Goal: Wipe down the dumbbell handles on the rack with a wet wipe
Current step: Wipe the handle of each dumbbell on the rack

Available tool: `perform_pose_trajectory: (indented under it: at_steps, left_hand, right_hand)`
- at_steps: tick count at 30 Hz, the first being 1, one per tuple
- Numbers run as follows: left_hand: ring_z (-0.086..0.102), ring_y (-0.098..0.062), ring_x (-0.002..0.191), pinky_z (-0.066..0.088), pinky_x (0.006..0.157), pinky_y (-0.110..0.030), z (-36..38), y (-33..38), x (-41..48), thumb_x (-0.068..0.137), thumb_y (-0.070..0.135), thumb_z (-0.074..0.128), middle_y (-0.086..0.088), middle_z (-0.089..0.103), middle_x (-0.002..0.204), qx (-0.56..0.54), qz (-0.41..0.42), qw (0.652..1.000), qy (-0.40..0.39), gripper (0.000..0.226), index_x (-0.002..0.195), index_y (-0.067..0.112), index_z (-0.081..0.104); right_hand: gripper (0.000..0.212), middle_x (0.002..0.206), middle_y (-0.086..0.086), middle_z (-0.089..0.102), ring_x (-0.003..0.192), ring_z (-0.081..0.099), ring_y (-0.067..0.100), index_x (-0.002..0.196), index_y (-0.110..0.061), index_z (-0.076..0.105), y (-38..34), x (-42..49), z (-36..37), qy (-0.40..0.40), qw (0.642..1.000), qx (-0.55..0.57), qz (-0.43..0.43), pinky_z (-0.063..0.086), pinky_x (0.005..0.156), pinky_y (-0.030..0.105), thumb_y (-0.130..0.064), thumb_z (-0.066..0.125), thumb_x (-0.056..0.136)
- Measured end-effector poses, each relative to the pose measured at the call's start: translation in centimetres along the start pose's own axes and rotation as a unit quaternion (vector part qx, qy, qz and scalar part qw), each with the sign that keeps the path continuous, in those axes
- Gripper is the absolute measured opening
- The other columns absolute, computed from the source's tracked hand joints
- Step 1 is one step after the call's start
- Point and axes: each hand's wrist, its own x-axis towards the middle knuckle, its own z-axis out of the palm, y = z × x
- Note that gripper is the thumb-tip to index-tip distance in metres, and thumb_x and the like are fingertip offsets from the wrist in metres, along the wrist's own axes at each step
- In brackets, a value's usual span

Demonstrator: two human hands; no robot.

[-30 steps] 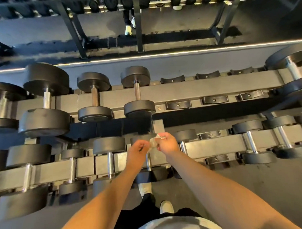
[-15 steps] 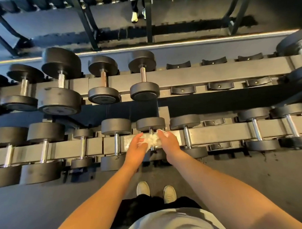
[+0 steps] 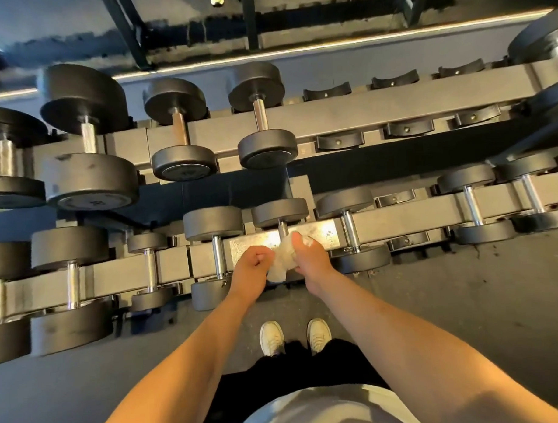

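Note:
A two-tier rack (image 3: pixel 398 219) holds black dumbbells with chrome handles. On the lower tier, a small dumbbell (image 3: pixel 279 213) sits right in front of me. A white wet wipe (image 3: pixel 282 258) is wrapped over its handle, of which only a short top part (image 3: pixel 283 229) shows. My right hand (image 3: pixel 309 257) grips the wipe from the right, thumb pointing up. My left hand (image 3: pixel 252 266), fingers curled, holds the wipe's left edge. The dumbbell's near head is hidden under my hands.
Neighbouring dumbbells stand close on both sides, one to the left (image 3: pixel 213 226) and one to the right (image 3: pixel 347 209). The upper tier has several dumbbells (image 3: pixel 261 117) and empty cradles (image 3: pixel 393 80). My white shoes (image 3: pixel 294 335) stand on dark gym floor below the rack.
Both hands have come down onto the lower-tier dumbbell's handle with the wipe, which is now bunched around it. The view has tilted down and moved nearer the rack.

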Motion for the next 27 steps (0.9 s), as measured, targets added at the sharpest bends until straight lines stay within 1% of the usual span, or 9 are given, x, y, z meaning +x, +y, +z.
perform_pose_trajectory:
  at_steps: [3,6,12,14,16,21,23,25,27]
  left_hand:
    - [0.062,-0.016,0.103,0.047,0.082,-0.018,-0.1,-1.0,0.8,0.102,0.018,0.054,0.001,0.066,0.109,-0.017,-0.002,1.0,0.017,0.014,0.105,0.017,0.068]
    - [0.06,-0.001,0.102,0.046,0.075,-0.007,-0.1,-1.0,1.2,0.102,0.015,0.054,0.007,0.065,0.117,-0.021,-0.018,1.0,-0.004,0.021,0.117,0.023,0.066]
    - [0.059,-0.001,0.105,0.043,0.078,-0.001,-0.1,-2.1,2.5,0.099,-0.001,0.046,0.005,0.063,0.125,0.028,0.0,0.997,-0.077,0.036,0.123,0.018,0.064]
    - [0.058,-0.004,0.11,0.042,0.081,-0.002,-0.1,-2.1,2.9,0.102,0.005,0.046,0.003,0.063,0.126,0.007,-0.019,0.996,-0.087,0.032,0.126,0.016,0.064]
    - [0.058,-0.004,0.112,0.04,0.082,-0.008,-0.2,-2.2,3.1,0.105,0.024,0.049,0.005,0.066,0.123,-0.016,-0.045,0.995,-0.083,0.026,0.124,0.02,0.066]
    - [0.058,-0.007,0.106,0.042,0.084,-0.019,-0.3,-3.4,3.5,0.097,0.047,0.061,0.006,0.062,0.117,0.046,-0.002,0.992,-0.119,0.031,0.118,0.025,0.066]
    - [0.056,-0.008,0.099,0.04,0.078,-0.016,-0.3,-3.9,4.0,0.095,0.041,0.067,0.001,0.059,0.114,0.093,0.013,0.989,-0.113,0.025,0.11,0.022,0.067]
    - [0.055,-0.01,0.1,0.037,0.075,-0.011,-0.5,-3.9,4.3,0.096,0.033,0.066,0.001,0.057,0.113,0.125,0.019,0.988,-0.083,0.015,0.104,0.021,0.067]
    - [0.055,-0.011,0.107,0.04,0.084,-0.014,-1.0,-3.8,4.6,0.099,0.029,0.063,0.003,0.059,0.118,0.113,0.021,0.993,-0.04,0.01,0.105,0.023,0.068]
  right_hand:
    - [0.038,0.127,0.005,0.059,0.112,0.059,0.024,0.132,-0.027,0.053,0.4,0.7,1.0,0.013,1.0,0.011,0.01,0.05,0.098,0.041,-0.047,0.04,0.102]
    - [0.038,0.122,0.005,0.064,0.108,0.063,0.024,0.125,-0.027,0.058,1.0,1.4,1.6,0.016,0.997,0.061,0.047,0.048,0.104,0.048,-0.053,0.042,0.101]
    - [0.033,0.11,0.008,0.07,0.103,0.066,0.027,0.122,-0.024,0.064,2.4,3.2,2.1,0.018,0.991,0.115,0.069,0.053,0.095,0.047,-0.047,0.058,0.098]
    - [0.029,0.109,0.01,0.07,0.1,0.067,0.028,0.12,-0.024,0.064,2.9,3.7,2.5,0.021,0.992,0.108,0.058,0.057,0.089,0.046,-0.041,0.063,0.097]
    - [0.03,0.112,0.01,0.07,0.1,0.068,0.029,0.121,-0.022,0.064,3.3,4.0,2.8,0.037,0.992,0.112,0.05,0.058,0.089,0.047,-0.037,0.067,0.095]
    - [0.018,0.106,0.008,0.071,0.096,0.069,0.025,0.109,-0.017,0.068,3.6,4.1,3.5,0.066,0.989,0.129,0.012,0.059,0.075,0.037,-0.025,0.071,0.092]
    - [0.016,0.107,0.009,0.071,0.099,0.068,0.026,0.106,-0.018,0.07,3.5,4.0,3.6,0.068,0.988,0.135,0.011,0.06,0.079,0.039,-0.025,0.071,0.092]
    - [0.014,0.104,0.006,0.07,0.098,0.067,0.024,0.105,-0.017,0.071,3.2,3.8,3.4,0.077,0.99,0.117,0.009,0.058,0.073,0.034,-0.026,0.069,0.094]
    - [0.009,0.097,0.0,0.068,0.096,0.064,0.019,0.1,-0.015,0.07,2.9,3.6,3.1,0.109,0.989,0.097,-0.012,0.05,0.069,0.025,-0.022,0.067,0.095]
